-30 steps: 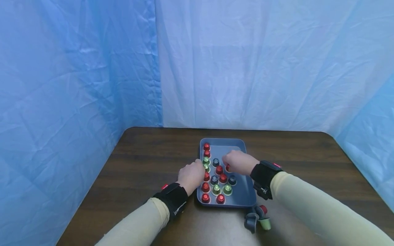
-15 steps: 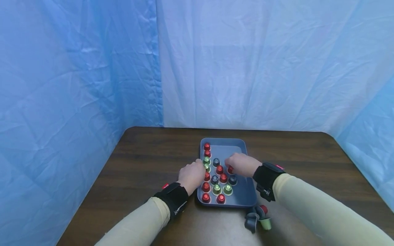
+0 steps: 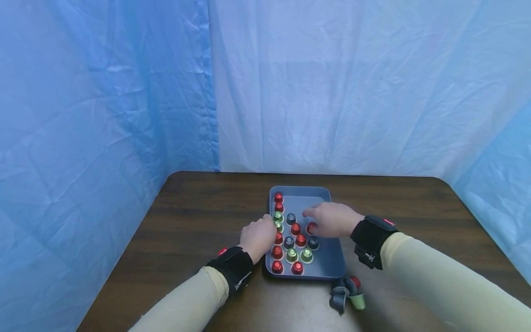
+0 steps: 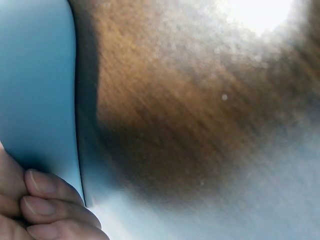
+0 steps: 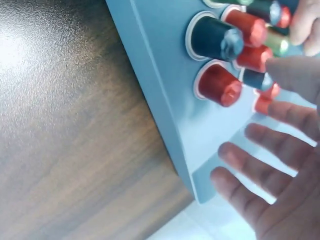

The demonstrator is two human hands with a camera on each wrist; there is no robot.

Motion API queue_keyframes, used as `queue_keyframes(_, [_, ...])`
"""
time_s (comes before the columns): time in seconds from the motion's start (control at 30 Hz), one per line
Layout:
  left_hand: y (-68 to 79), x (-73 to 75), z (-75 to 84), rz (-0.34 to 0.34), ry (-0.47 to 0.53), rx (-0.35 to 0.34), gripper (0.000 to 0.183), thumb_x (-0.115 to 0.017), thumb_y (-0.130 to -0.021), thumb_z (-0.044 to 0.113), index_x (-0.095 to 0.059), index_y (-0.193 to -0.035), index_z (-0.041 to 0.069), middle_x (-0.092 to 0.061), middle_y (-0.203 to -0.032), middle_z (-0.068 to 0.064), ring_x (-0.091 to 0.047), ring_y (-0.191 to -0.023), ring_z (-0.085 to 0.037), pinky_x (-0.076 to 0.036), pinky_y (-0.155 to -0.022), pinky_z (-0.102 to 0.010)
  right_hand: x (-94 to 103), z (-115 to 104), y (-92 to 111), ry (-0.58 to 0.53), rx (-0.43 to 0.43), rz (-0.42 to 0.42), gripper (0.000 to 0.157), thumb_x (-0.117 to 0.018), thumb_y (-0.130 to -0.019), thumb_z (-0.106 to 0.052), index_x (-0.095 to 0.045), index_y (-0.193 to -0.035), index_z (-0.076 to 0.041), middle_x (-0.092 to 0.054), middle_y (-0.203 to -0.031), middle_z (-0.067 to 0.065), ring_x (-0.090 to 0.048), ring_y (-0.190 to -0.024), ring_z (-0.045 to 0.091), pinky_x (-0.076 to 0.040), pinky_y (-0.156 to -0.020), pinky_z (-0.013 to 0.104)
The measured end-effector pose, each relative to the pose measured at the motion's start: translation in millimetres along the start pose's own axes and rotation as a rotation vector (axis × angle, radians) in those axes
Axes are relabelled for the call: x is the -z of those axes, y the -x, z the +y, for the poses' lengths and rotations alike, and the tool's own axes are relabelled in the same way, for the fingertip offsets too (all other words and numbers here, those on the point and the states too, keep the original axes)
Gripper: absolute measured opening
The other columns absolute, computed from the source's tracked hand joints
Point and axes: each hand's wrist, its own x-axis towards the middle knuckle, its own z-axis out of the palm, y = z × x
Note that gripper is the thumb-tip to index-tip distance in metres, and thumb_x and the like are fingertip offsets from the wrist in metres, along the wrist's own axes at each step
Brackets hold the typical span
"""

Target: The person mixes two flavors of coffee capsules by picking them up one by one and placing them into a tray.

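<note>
A blue-grey tray [image 3: 332,263] lies on the table with red, green and dark coffee capsules standing upside down in it. My left hand [image 3: 258,236] grips the tray's left side; the left wrist view shows its curled fingers [image 4: 47,205] against the tray wall. Over the tray's right half is my right hand [image 3: 333,219]. In the right wrist view its fingers [image 5: 260,170] are spread and hold nothing. Nearest to it stands a red capsule [image 5: 218,86], beside a dark capsule [image 5: 215,39]. Part of that red capsule is covered by the hand in the head view.
Several loose capsules lie on the table off the tray's near right corner, among them a dark capsule [image 3: 339,297] and a green capsule [image 3: 357,302]. The dark wooden table [image 3: 199,207] has blue curtains [image 3: 352,92] behind it and at its sides.
The right hand has let go of the red capsule, moved slightly right and spread its fingers. That capsule now stands in the tray. The left hand stays put.
</note>
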Motion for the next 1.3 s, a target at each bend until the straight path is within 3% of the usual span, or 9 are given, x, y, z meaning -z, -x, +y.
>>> queue_keyframes(0.1, [-0.6,-0.4,-0.2,0.000,-0.004,-0.002,0.035,-0.071,-0.097,0.031,-0.060,-0.115,0.003,-0.061,-0.084,-0.007,-0.066,-0.072,-0.023,-0.060,-0.069,-0.044,1.8,-0.1,5.8,0.032,0.004,0.003,0.050,-0.074,-0.093,-0.033,-0.063,-0.139,-0.014,-0.062,-0.140,0.013,-0.061,-0.126,0.035,-0.053,-0.099,0.054])
queue_keyframes(0.2, [-1.0,-0.4,0.4,-0.008,-0.005,0.003,0.035,-0.070,-0.098,0.030,-0.059,-0.117,0.003,-0.062,-0.086,-0.007,-0.066,-0.073,-0.023,-0.060,-0.070,-0.045,3.3,0.4,13.4,0.061,0.026,0.018,0.055,-0.074,-0.092,-0.036,-0.061,-0.141,-0.015,-0.056,-0.145,0.015,-0.056,-0.131,0.039,-0.051,-0.101,0.056])
queue_keyframes(0.37, [-0.7,0.2,1.3,-0.017,-0.010,0.011,0.040,-0.074,-0.095,0.031,-0.059,-0.120,0.003,-0.061,-0.087,-0.007,-0.066,-0.075,-0.023,-0.060,-0.072,-0.044,5.6,3.6,29.7,0.086,0.061,0.060,0.057,-0.075,-0.091,-0.039,-0.061,-0.141,-0.016,-0.059,-0.135,0.012,-0.064,-0.117,0.032,-0.058,-0.090,0.048])
queue_keyframes(0.67, [-0.7,-0.8,2.2,-0.008,-0.022,0.011,0.040,-0.073,-0.096,0.031,-0.059,-0.121,0.003,-0.062,-0.088,-0.008,-0.068,-0.077,-0.025,-0.061,-0.073,-0.046,3.6,13.7,63.5,0.062,-0.008,0.056,0.070,-0.074,-0.090,-0.051,-0.054,-0.147,-0.016,-0.057,-0.142,0.015,-0.063,-0.121,0.035,-0.057,-0.090,0.052])
queue_keyframes(0.87, [0.0,-0.7,2.6,-0.011,-0.023,0.023,0.043,-0.073,-0.096,0.032,-0.058,-0.123,0.003,-0.063,-0.089,-0.008,-0.068,-0.078,-0.025,-0.061,-0.075,-0.046,-3.9,21.9,86.0,0.038,-0.020,0.067,0.072,-0.074,-0.089,-0.053,-0.054,-0.145,-0.013,-0.063,-0.128,0.011,-0.069,-0.105,0.026,-0.060,-0.080,0.045])
queue_keyframes(1.03, [0.9,0.5,3.0,-0.012,-0.016,0.033,0.042,-0.075,-0.095,0.033,-0.058,-0.121,0.004,-0.062,-0.086,-0.007,-0.067,-0.074,-0.024,-0.061,-0.074,-0.045,-10.4,25.4,99.3,0.002,-0.041,0.066,0.073,-0.076,-0.087,-0.054,-0.055,-0.142,-0.011,-0.063,-0.113,0.004,-0.066,-0.085,0.013,-0.058,-0.067,0.035])
queue_keyframes(1.17, [0.4,0.2,2.8,-0.015,-0.015,0.032,0.043,-0.074,-0.095,0.033,-0.058,-0.122,0.004,-0.061,-0.086,-0.007,-0.067,-0.075,-0.024,-0.061,-0.074,-0.045,-16.0,24.9,107.4,-0.032,-0.080,0.066,0.071,-0.078,-0.085,-0.054,-0.056,-0.137,-0.012,-0.064,-0.115,0.003,-0.066,-0.085,0.012,-0.059,-0.069,0.036])
queue_keyframes(1.3, [-0.4,0.3,2.1,-0.014,-0.019,0.026,0.042,-0.073,-0.096,0.033,-0.058,-0.122,0.003,-0.061,-0.086,-0.007,-0.067,-0.075,-0.024,-0.061,-0.074,-0.046,-23.1,21.6,114.8,-0.067,-0.100,0.061,0.057,-0.078,-0.085,-0.054,-0.057,-0.121,-0.016,-0.067,-0.117,0.003,-0.066,-0.083,0.010,-0.057,-0.066,0.034])
